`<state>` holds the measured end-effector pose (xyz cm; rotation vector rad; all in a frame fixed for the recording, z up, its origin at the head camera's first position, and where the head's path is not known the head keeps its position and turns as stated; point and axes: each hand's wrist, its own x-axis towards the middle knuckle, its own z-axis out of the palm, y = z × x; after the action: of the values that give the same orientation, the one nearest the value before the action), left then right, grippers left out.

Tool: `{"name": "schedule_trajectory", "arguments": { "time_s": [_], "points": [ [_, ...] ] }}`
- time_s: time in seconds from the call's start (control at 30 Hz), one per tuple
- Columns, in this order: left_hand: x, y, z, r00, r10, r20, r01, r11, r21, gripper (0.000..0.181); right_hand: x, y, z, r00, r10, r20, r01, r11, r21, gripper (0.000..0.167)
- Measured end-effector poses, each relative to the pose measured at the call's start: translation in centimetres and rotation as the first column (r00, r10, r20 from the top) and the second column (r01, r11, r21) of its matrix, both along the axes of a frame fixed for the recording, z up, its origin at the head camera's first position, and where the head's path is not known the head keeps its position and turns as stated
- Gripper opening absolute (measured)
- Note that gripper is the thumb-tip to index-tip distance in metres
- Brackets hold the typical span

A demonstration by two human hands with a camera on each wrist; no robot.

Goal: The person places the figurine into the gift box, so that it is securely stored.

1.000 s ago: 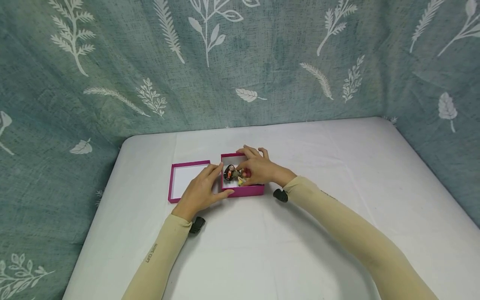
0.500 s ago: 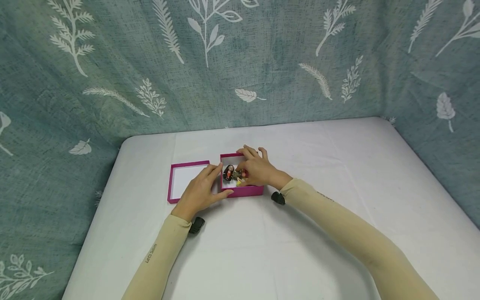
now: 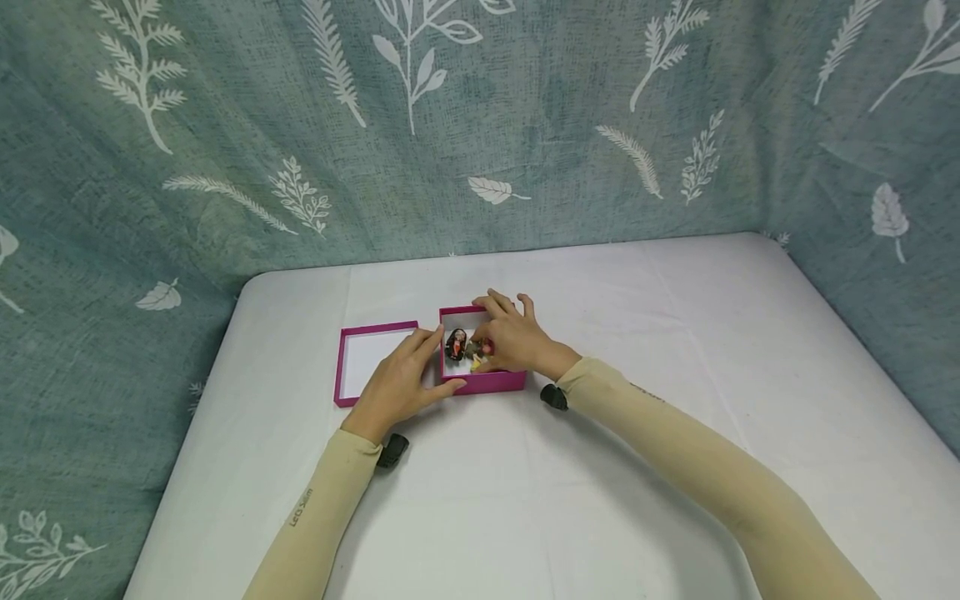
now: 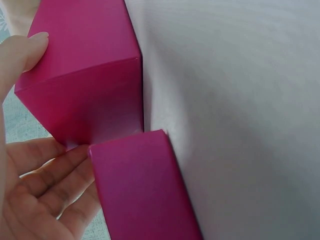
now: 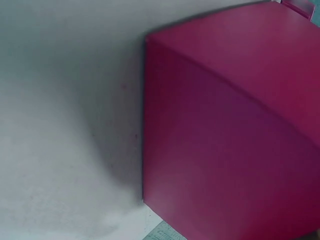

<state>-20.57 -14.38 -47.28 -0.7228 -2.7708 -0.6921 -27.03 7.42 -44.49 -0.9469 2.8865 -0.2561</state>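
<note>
An open magenta box (image 3: 491, 383) with a white inside holds small figurines. One dark-haired figurine (image 3: 456, 344) in orange and black lies at its left. My left hand (image 3: 401, 379) holds the box's front left corner, its thumb on the front wall and fingers against the left side; the left wrist view shows the thumb (image 4: 37, 45) and fingers (image 4: 55, 175) there. My right hand (image 3: 517, 340) reaches over the right wall, thumb and index finger pinching a small figurine (image 3: 487, 348) with red and yellow parts, mostly hidden. Only box walls (image 5: 225, 140) show in the right wrist view.
A shallow magenta lid (image 3: 338, 367), white inside up, lies just left of the box, partly under my left hand. Both sit on a white-covered table (image 3: 465, 500). A teal leaf-patterned cloth (image 3: 555, 217) hangs behind its far edge.
My right hand has shifted slightly left within the box over the last second, and the reddish piece under its fingers with it. The left hand keeps its place on the corner.
</note>
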Motion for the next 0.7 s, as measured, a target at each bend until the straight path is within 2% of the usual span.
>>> {"name": "schedule_trajectory", "arguments": {
  "time_s": [0.33,0.7],
  "points": [
    [0.06,-0.04,0.06,1.000,0.000,-0.004,0.000,1.000,0.006,0.086,-0.07,0.02,-0.17,1.000,0.005,-0.022,-0.005,1.000,-0.006,0.047],
    [0.00,-0.10,0.03,1.000,-0.003,-0.012,0.004,1.000,0.006,0.087,-0.18,0.12,0.12,1.000,0.028,0.008,-0.028,1.000,-0.001,0.044]
  ]
}}
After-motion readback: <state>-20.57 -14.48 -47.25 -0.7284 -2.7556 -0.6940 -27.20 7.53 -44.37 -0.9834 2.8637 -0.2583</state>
